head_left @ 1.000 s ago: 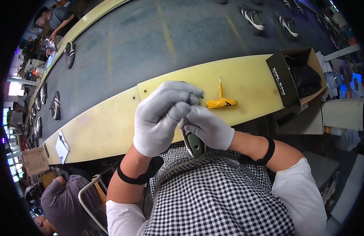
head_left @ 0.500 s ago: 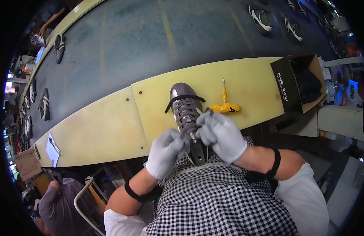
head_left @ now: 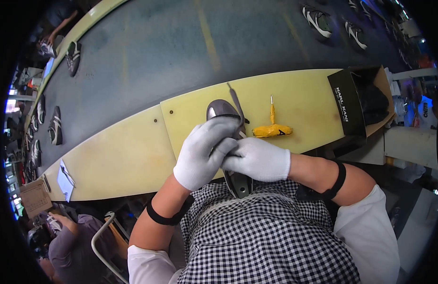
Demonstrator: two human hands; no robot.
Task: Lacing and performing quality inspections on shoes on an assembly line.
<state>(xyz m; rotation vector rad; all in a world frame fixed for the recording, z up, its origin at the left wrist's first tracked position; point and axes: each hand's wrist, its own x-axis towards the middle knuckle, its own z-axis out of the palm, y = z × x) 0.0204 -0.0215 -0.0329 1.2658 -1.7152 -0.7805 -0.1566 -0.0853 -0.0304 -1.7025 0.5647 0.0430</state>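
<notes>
— Where's our shoe [head_left: 222, 108] at?
— Under our left hand [head_left: 200, 154] and right hand [head_left: 259, 159] lol, toe poking out past them, heel toward us. Both are curled up together, but we can't tell what they're gripping.

White over the knit-gloved left hand [head_left: 200, 154] and right hand [head_left: 261, 160]; grey on the round-toed lace-up shoe [head_left: 221, 109]; yellow, marked black, on the T-shaped wrapped tool [head_left: 271, 131]; black-and-white check across the cloth apron [head_left: 259, 232]; pale yellow along the flat worktable [head_left: 306, 97].
</notes>
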